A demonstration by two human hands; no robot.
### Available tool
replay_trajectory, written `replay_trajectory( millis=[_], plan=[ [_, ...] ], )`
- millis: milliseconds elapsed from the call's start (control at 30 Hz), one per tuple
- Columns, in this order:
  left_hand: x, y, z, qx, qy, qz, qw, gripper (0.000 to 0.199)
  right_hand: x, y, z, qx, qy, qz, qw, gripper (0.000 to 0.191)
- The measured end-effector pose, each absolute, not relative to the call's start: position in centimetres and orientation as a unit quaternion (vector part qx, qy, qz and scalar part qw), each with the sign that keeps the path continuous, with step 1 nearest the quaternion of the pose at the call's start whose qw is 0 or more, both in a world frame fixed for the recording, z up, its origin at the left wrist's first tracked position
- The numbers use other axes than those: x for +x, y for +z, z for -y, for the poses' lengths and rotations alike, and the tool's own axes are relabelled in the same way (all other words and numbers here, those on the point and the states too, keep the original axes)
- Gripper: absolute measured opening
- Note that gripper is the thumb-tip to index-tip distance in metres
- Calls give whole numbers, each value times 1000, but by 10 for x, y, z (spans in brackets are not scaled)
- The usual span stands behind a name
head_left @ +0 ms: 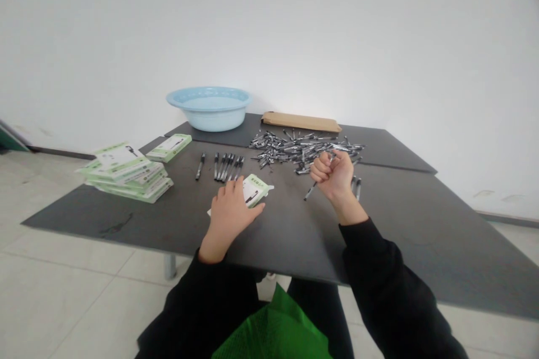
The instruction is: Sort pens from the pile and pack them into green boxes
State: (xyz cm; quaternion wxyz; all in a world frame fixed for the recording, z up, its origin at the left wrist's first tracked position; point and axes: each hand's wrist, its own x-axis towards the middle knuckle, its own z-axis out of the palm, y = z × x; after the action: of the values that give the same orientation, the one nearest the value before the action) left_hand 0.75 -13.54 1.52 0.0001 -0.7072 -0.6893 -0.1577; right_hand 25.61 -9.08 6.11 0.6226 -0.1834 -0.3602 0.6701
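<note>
My left hand (231, 210) lies with spread fingers over a green and white box (255, 189) near the table's front edge, covering its left part. My right hand (332, 176) is closed around a pen (310, 190), whose lower end sticks out to the left below the fingers. Behind my right hand spreads a pile of black and clear pens (282, 148). Several pens (225, 167) lie side by side just beyond my left hand, with a single pen (200, 166) to their left. More pens (356, 188) lie just right of my right hand.
Green and white boxes (128, 171) are stacked at the table's left, with another box (169, 147) behind them. A light blue basin (210, 109) stands at the back left. A brown cardboard piece (301, 122) lies behind the pen pile, on the dark table (404, 224).
</note>
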Motion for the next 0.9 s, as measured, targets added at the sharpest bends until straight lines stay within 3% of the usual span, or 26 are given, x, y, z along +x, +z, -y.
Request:
replay_trajectory(
  millis=[200,333,433,600,767,900],
  plan=[
    [12,6,130,-683,-126,719,-15,88,258,60,107,-150,652,378,640,40],
    [11,5,123,-686,-138,714,-28,71,258,61,118,-149,652,393,631,40],
    [9,6,127,-694,-241,676,-61,64,262,65,127,-149,641,397,639,40],
    [13,4,151,-630,-543,545,-108,77,270,57,142,-158,623,390,659,40],
    [18,-1,180,-644,-564,511,-79,79,266,52,160,-208,609,381,664,43],
    [23,-5,196,-653,-580,483,-58,78,257,90,192,-204,573,421,673,46]
  ],
)
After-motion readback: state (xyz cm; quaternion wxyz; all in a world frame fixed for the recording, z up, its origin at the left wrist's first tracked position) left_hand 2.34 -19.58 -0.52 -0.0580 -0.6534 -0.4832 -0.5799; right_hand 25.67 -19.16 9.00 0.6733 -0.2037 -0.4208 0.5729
